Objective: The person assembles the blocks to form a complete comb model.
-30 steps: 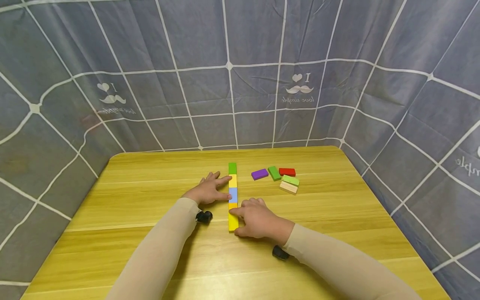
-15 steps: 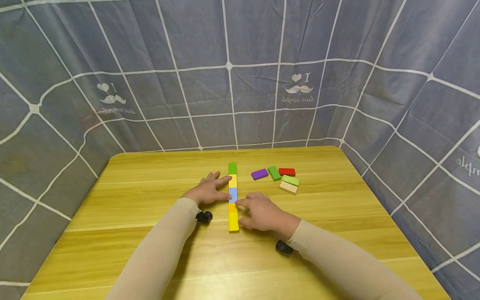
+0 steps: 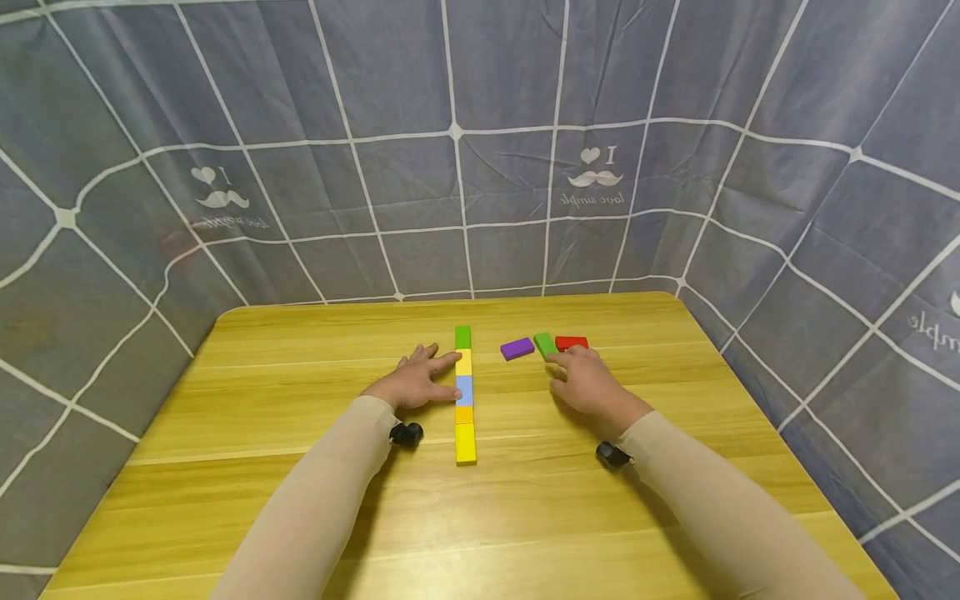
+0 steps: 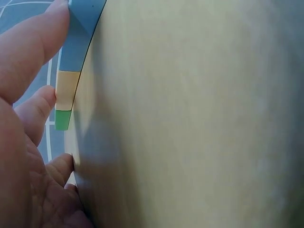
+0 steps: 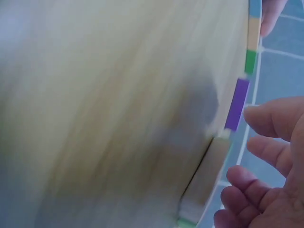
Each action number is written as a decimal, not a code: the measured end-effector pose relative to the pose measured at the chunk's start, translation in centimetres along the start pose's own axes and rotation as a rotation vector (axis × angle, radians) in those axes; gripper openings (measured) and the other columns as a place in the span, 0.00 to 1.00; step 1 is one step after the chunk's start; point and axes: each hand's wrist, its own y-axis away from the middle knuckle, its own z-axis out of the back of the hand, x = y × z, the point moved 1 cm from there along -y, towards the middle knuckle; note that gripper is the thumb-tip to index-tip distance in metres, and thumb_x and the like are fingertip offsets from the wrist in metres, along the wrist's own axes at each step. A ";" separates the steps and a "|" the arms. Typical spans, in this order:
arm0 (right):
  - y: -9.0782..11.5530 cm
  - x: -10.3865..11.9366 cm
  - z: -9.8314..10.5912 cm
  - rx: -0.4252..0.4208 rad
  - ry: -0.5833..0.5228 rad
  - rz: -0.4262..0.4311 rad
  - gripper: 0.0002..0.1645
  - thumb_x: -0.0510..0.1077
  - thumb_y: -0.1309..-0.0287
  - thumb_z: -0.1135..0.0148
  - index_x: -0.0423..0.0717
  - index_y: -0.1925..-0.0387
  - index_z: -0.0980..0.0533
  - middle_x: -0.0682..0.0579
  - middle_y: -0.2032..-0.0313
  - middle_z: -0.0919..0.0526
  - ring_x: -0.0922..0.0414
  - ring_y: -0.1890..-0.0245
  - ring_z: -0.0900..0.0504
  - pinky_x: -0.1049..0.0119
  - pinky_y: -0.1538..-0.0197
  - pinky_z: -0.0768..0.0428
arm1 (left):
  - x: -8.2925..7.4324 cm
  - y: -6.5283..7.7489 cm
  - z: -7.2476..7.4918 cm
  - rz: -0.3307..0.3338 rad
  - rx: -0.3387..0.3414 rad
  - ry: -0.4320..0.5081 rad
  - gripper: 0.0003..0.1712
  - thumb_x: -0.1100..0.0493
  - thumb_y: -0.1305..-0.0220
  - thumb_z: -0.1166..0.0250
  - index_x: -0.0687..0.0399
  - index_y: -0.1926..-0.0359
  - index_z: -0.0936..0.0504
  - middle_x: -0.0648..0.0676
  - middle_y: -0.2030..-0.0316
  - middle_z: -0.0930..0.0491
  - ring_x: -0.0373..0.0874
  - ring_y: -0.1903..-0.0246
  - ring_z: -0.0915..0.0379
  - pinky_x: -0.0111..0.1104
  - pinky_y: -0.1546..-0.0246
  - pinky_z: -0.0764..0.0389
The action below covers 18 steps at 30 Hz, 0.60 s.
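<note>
A straight row of flat blocks runs away from me in the head view: a yellow block [image 3: 466, 444] nearest, then an orange block [image 3: 464, 414], a blue block [image 3: 465, 390], a pale yellow block [image 3: 465, 362] and a green block [image 3: 462, 337]. My left hand [image 3: 412, 379] rests at the row's left side, thumb touching the blue block, index finger on the pale yellow one. My right hand [image 3: 592, 383] hovers by the loose blocks, holding nothing. Below its fingers in the right wrist view lies a natural wood block [image 5: 204, 175]; the hand hides it from the head camera.
Around the right hand lie a purple block [image 3: 517, 348], another green block [image 3: 545, 345] and a red block [image 3: 572, 342]. They sit on a wood-grain table [image 3: 300, 467]. A grey patterned curtain [image 3: 510, 183] encloses the table's back and sides.
My right hand has left the near yellow and orange blocks and moved right and away from me to the loose blocks. My left hand has stayed in place.
</note>
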 end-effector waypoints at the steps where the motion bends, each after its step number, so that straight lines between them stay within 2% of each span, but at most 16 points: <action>1: 0.0 -0.4 0.0 -0.002 0.004 -0.006 0.31 0.44 0.32 0.37 0.40 0.30 0.24 0.41 0.47 0.14 0.43 0.44 0.25 0.46 0.35 0.28 | 0.0 0.0 0.0 -0.001 0.000 -0.001 0.49 0.35 0.31 0.32 0.38 0.16 0.42 0.63 0.15 0.62 0.64 0.16 0.76 0.63 0.18 0.70; 8: 0.2 -1.8 0.1 -0.001 0.041 -0.036 0.30 0.42 0.34 0.39 0.40 0.32 0.22 0.42 0.50 0.15 0.44 0.51 0.27 0.48 0.42 0.27 | -0.1 0.1 0.1 -0.013 0.000 -0.005 0.49 0.36 0.31 0.32 0.40 0.16 0.42 0.64 0.15 0.62 0.65 0.16 0.76 0.64 0.19 0.70; 18: 0.7 -2.0 0.2 0.040 0.035 -0.059 0.31 0.41 0.34 0.38 0.39 0.31 0.23 0.44 0.57 0.18 0.48 0.55 0.29 0.54 0.49 0.26 | 0.1 -0.2 0.0 -0.006 0.001 0.002 0.49 0.36 0.31 0.32 0.39 0.16 0.42 0.63 0.15 0.62 0.64 0.16 0.76 0.63 0.18 0.70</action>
